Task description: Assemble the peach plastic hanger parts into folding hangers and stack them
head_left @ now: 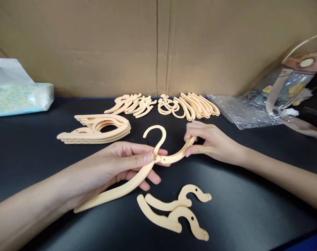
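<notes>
My left hand [127,164] is closed around a cream plastic hanger arm [121,190] with a curved hanger hook [162,136] rising from its upper end, the thumb pressing by the joint. Between the fingers and thumb of my right hand [205,139] is another curved hanger arm [178,155]. Its lower end meets the joint beside my left fingertips; whether the two are locked together I cannot tell. Below them lie loose hook pieces [187,218] and short curved arm pieces [158,214] on the black table.
A stack of folded hangers [108,134] lies at left. Behind are piles of loose hanger parts [132,104] and long arms [200,104]. A tissue pack [19,94] stands far left; a clear plastic bag [242,111] and a strapped bottle [284,83] are at right, before a cardboard wall [95,45].
</notes>
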The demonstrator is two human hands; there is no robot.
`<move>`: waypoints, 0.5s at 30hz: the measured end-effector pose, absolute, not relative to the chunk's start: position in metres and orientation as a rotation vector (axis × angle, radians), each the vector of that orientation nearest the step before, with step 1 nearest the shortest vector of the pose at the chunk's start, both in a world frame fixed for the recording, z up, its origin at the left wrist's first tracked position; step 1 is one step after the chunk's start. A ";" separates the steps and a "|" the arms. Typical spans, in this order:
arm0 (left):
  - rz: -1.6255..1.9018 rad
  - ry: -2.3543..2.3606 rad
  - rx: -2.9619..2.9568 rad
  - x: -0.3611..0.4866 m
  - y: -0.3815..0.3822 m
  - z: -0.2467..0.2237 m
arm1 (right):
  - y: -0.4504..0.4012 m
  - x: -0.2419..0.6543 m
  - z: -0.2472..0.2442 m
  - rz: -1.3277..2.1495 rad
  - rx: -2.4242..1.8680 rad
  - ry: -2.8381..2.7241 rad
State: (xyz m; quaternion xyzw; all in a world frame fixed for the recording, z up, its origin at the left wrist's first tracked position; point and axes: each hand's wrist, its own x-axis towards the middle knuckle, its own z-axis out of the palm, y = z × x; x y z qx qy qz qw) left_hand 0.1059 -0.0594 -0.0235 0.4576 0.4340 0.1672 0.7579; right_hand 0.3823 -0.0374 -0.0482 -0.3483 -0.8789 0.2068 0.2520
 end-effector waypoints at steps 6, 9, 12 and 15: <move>0.369 0.947 1.037 0.106 -0.061 -0.027 | -0.038 0.382 -0.048 0.554 -0.950 -2.385; 0.370 0.930 1.048 0.108 -0.061 -0.028 | -0.038 0.382 -0.048 0.534 -0.954 -2.381; 0.377 0.926 1.074 0.109 -0.061 -0.028 | -0.038 0.382 -0.048 0.521 -0.949 -2.384; 0.396 0.921 1.103 0.111 -0.062 -0.028 | -0.039 0.381 -0.047 0.524 -0.962 -2.390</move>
